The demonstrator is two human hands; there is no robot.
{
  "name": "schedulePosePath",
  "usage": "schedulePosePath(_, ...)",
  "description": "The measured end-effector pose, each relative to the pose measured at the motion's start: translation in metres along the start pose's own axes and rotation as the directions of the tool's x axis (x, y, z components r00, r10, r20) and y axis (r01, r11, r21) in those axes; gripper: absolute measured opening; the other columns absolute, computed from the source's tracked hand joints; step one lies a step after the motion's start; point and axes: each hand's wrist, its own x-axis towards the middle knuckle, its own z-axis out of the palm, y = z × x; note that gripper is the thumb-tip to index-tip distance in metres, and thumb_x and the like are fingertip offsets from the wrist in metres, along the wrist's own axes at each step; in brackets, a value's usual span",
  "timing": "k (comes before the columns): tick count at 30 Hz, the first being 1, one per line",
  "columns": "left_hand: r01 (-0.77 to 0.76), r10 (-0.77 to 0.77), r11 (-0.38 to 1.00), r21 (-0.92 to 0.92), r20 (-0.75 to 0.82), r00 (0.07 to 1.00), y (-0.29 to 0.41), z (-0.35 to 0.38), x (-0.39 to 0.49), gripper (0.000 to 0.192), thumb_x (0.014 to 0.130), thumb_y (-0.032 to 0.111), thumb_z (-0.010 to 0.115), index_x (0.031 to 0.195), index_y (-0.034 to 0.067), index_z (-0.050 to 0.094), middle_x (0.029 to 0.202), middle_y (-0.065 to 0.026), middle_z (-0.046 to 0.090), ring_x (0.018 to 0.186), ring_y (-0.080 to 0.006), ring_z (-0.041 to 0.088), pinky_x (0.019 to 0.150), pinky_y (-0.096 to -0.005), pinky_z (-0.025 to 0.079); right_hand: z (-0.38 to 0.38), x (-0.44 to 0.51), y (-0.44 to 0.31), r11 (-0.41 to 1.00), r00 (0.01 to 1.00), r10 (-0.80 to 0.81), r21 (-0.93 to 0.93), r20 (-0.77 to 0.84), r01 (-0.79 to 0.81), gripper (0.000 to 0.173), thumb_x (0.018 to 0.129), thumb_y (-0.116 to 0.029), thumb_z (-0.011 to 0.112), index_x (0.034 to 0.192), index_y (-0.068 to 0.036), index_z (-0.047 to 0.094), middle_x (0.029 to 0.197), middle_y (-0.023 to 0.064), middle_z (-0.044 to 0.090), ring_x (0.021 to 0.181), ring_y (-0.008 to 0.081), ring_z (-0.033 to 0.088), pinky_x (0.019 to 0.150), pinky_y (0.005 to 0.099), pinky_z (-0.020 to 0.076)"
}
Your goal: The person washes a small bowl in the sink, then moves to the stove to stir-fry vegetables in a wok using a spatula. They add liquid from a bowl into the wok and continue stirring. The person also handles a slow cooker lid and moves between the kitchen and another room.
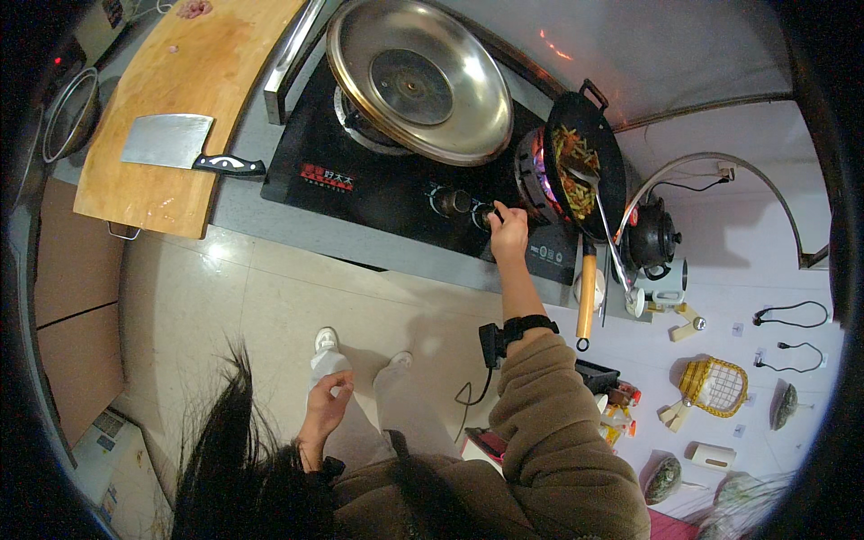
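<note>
My right hand [508, 228] grips the right control knob [484, 214] of the black glass gas stove [385, 192]. Left of it is a second knob [451, 202]. Flames [540, 169] show at the right burner, beneath a black wok [611, 162] that looks steeply tilted in this view. Inside the wok lie cut vegetables [577, 182] and a metal spatula [603, 209], whose handle leans over the rim. The wok's wooden handle [586, 293] points towards me. My left hand [329, 401] hangs before my body, fingers curled in, with nothing visible in it.
A large metal lid [466, 88] covers much of the left burner. On the left, a cleaver [172, 142] lies on a wooden cutting board [155, 202], its handle past the board's edge; raw meat [194, 8] is at the far end. A black pot [651, 233] stands right of the wok.
</note>
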Motion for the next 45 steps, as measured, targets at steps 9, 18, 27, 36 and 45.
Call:
schedulePosePath(9, 0.031, -0.031, 0.999, 0.02, -0.011, 0.999, -0.003, -0.002, 0.001, 0.023, 0.082, 0.009, 0.06, 0.105, 0.002, 0.06, 0.092, -0.0063, 0.062, 0.087, -0.0133, 0.055, 0.07, -0.0252, 0.045, -0.003, 0.001, -0.006, 0.997, 0.997, 0.074, -0.018, 0.038, -0.074, 0.031, 0.079, -0.021, 0.063, 0.11, -0.017, 0.062, 0.103, 0.0132, 0.05, 0.09, 0.0291, 0.054, 0.08, 0.0361, 0.0447)
schedulePosePath(18, -0.004, 0.004, 1.0, 0.011, -0.028, 1.0, -0.008, -0.006, 0.005, 0.023, 0.083, 0.01, 0.06, 0.105, 0.003, 0.06, 0.093, -0.0063, 0.062, 0.087, -0.0138, 0.056, 0.066, -0.0251, 0.046, -0.003, 0.0, -0.004, 0.998, 0.996, 0.055, -0.019, 0.073, -0.053, 0.032, 0.081, -0.023, 0.062, 0.113, -0.015, 0.06, 0.107, 0.0125, 0.048, 0.092, 0.0282, 0.053, 0.08, 0.0374, 0.0445)
schedulePosePath(27, -0.051, 0.047, 0.989, 0.141, 0.033, 0.998, 0.058, -0.022, 0.023, 0.035, 0.084, 0.022, 0.06, 0.112, 0.001, 0.057, 0.098, -0.0104, 0.063, 0.089, -0.0149, 0.058, 0.068, -0.0265, 0.046, -0.044, -0.048, -0.023, 0.962, 0.98, -0.198, 0.187, -0.028, 0.2, 0.056, 0.081, -0.019, 0.061, 0.131, -0.008, 0.038, 0.118, 0.0198, 0.037, 0.097, 0.0348, 0.05, 0.08, 0.0375, 0.0439)
schedulePosePath(36, -0.249, 0.234, 0.943, -0.222, -0.093, 0.968, 0.25, 0.021, 0.165, 0.055, 0.084, 0.039, 0.059, 0.115, -0.006, 0.051, 0.09, -0.0091, 0.064, 0.072, -0.0106, 0.055, 0.062, -0.0229, 0.043, -0.161, -0.24, -0.001, 0.94, 0.863, -0.328, 0.219, 0.383, 0.26, 0.057, 0.076, -0.014, 0.062, 0.129, -0.01, 0.04, 0.122, 0.0215, 0.042, 0.111, 0.0364, 0.046, 0.089, 0.0412, 0.043)
schedulePosePath(45, -0.183, 0.019, 0.93, -0.319, -0.455, 0.89, 0.293, 0.04, 0.237, 0.03, 0.08, 0.025, 0.059, 0.082, -0.006, 0.057, 0.07, -0.01, 0.056, 0.053, -0.018, 0.049, 0.049, -0.0387, 0.036, -0.204, -0.277, 0.03, 0.922, 0.958, -0.031, 0.379, 0.284, -0.082, 0.053, 0.078, -0.012, 0.061, 0.127, -0.009, 0.042, 0.114, 0.0176, 0.048, 0.082, 0.0295, 0.056, 0.072, 0.0374, 0.0475)
